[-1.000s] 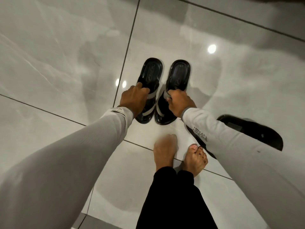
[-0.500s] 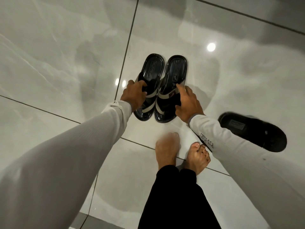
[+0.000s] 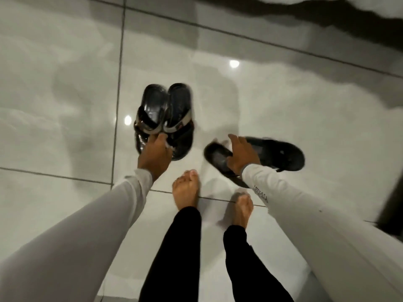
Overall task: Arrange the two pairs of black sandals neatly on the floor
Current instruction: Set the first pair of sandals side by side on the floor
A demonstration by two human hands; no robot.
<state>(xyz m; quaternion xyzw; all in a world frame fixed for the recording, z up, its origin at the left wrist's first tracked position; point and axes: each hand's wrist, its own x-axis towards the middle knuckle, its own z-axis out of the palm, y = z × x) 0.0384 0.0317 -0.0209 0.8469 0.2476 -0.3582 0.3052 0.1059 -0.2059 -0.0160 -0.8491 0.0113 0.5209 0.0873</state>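
On the pale glossy tiled floor, furthest left of the task's things, the first pair of black sandals lies side by side with edges touching, toes pointing away from the person, grey-white bands across the straps. The left hand sits at the near end of this pair, fingers curled down onto the strap area as if pinching both sandals together — motion blur hides whether it truly grips them or only presses, so I cannot tell for certain. Below, two bare feet stand on the tile seam, black trouser legs behind them. To the right, well apart from the first pair, is the second pair: one sandal lies skewed, angled toward the feet and partly under the white sleeve, and the other sandal lies crosswise beyond it. The right hand hovers over them, fingers spread, apparently touching the nearer one but not closed on anything. I judge the first pair is nearly settled and the step in hand is collecting the second — the next move calls for closing on both loose sandals, turning them parallel to the first pair, toes the same way, and setting them just beside it.
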